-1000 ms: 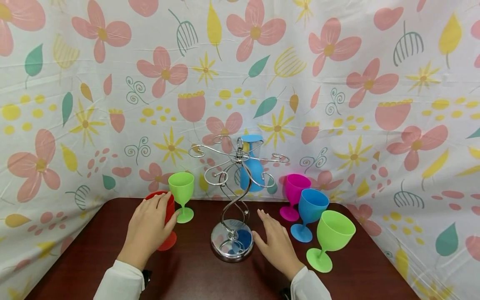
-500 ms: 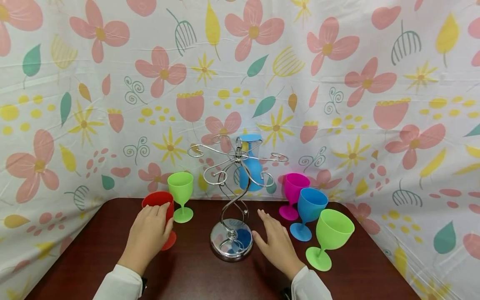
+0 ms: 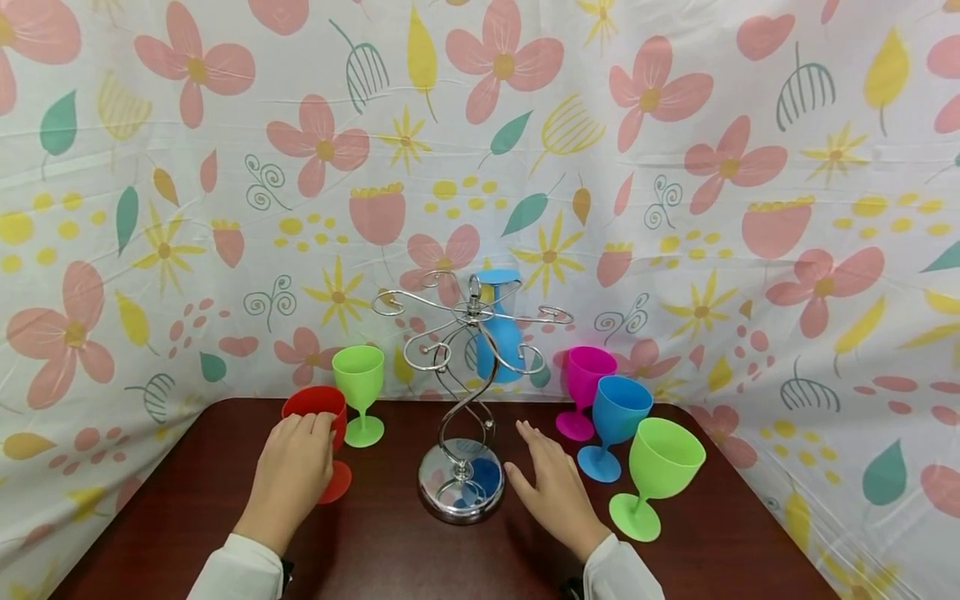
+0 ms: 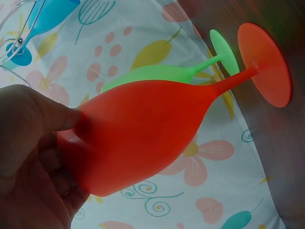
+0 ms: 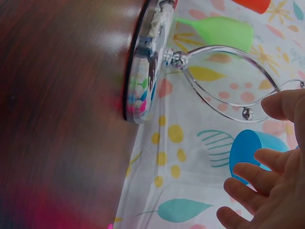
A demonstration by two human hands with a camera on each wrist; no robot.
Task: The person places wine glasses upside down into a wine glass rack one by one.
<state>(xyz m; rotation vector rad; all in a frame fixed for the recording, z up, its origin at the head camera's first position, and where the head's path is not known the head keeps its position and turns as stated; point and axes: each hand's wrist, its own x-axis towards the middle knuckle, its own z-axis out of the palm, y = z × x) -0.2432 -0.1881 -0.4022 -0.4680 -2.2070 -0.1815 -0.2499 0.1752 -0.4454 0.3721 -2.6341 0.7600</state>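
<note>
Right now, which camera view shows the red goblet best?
The left wrist view: the red goblet appears large and nearly whole there, though the left hand covers part of it. The head view shows it partly hidden behind that hand; the right wrist view shows only a piece at the top edge.

We see the right hand (image 5: 286,179), fingers apart, near a shiny metal stand (image 5: 180,59) on a dark table (image 5: 62,114); beyond it, a blue cup (image 5: 245,151) and a green cup (image 5: 226,33) show against a patterned cloth (image 5: 190,179).

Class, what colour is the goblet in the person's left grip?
Red, with no pattern; the goblet shows best in the left wrist view.
</note>
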